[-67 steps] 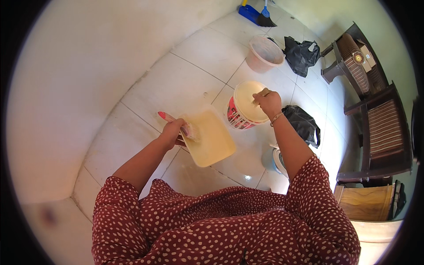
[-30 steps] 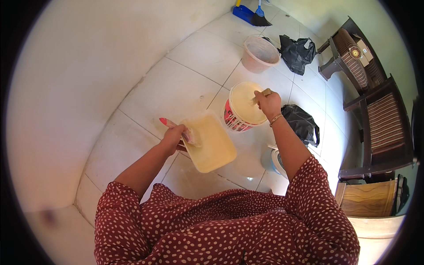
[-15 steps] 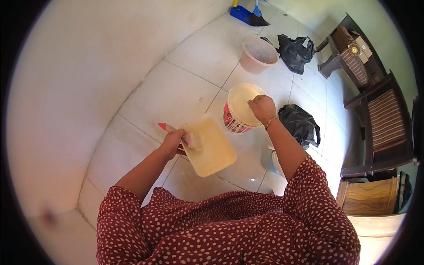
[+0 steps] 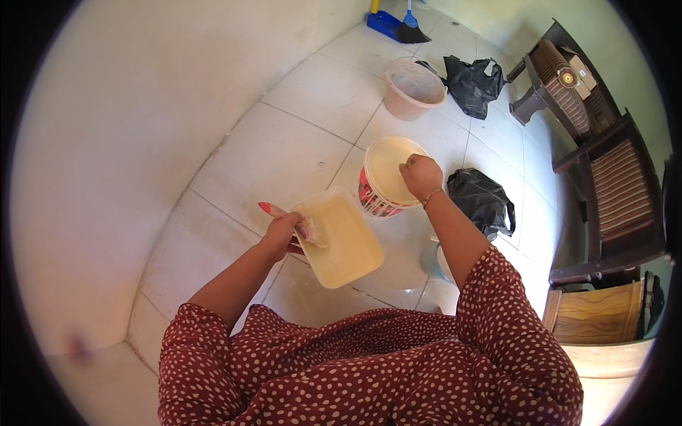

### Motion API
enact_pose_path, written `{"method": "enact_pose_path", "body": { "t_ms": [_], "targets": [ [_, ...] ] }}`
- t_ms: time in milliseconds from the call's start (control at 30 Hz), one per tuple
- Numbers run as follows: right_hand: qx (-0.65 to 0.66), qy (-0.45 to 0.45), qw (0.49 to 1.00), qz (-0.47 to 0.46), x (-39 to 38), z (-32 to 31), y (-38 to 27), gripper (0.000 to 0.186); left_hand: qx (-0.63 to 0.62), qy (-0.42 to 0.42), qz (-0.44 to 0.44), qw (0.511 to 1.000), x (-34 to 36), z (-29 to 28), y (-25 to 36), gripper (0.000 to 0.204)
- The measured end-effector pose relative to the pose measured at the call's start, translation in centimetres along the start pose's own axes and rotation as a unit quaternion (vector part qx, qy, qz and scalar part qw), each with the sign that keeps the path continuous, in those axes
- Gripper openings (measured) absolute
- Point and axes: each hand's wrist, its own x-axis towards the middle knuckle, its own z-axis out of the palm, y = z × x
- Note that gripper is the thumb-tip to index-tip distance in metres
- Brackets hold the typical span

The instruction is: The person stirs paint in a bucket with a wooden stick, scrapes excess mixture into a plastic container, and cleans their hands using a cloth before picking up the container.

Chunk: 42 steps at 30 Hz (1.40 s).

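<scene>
My left hand (image 4: 282,237) is closed around the edge of a shallow cream-yellow paint tray (image 4: 346,241), keeping it raised above the floor. Its thumb also pins a paintbrush (image 4: 310,231) with a red-tipped handle, whose bristle end rests inside the tray. To the right, my right hand (image 4: 422,175) is closed over the near-right rim of a white and red bucket (image 4: 374,202) with a cream-coloured top. Whether that top is paint or a lid, I cannot tell. Whatever the right fingers grip is hidden under them.
Beyond the bucket stand a pinkish pail (image 4: 414,89) and a black plastic bag (image 4: 474,85). Another black bag (image 4: 480,201) lies beside my right forearm, near a pale blue container (image 4: 431,258). Wooden furniture (image 4: 614,206) lines the right; a blue dustpan (image 4: 384,24) and broom (image 4: 412,32) are far back.
The tray and brush have shifted very slightly to the right and toward me. My right hand stays at the bucket rim.
</scene>
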Motion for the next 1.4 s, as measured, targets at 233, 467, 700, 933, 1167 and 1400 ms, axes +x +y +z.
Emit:
{"method": "enact_pose_path", "body": {
  "t_ms": [233, 467, 700, 933, 1167, 1400],
  "targets": [
    [0.299, -0.022, 0.951, 0.078, 0.5, -0.5, 0.3, 0.031, -0.011, 0.013, 0.003, 1.000, 0.5, -0.8, -0.3, 0.050],
    [0.159, 0.015, 0.987, -0.009, 1.3, 0.0, -0.6, 0.028, -0.017, 0.019, 0.015, 1.000, 0.6, -1.0, -0.4, 0.043],
    [0.207, 0.006, 0.978, 0.013, 0.8, 1.4, 3.4, 0.028, -0.019, 0.020, 0.025, 0.999, 1.0, -1.1, -0.3, 0.043],
    [0.504, 0.010, 0.852, 0.139, -3.1, -3.9, 2.3, 0.025, -0.023, 0.014, 0.027, 0.999, 1.0, -1.2, -0.3, 0.043],
    [0.479, 0.095, 0.872, 0.039, -7.2, -11.1, 0.7, 0.021, -0.010, 0.025, 0.037, 0.999, 0.1, -0.8, 0.4, 0.048],
    [0.444, 0.177, 0.878, -0.023, -8.1, -12.8, -0.1, 0.019, -0.014, 0.023, 0.049, 0.998, -0.2, -1.5, 1.7, 0.049]
  ]
}}
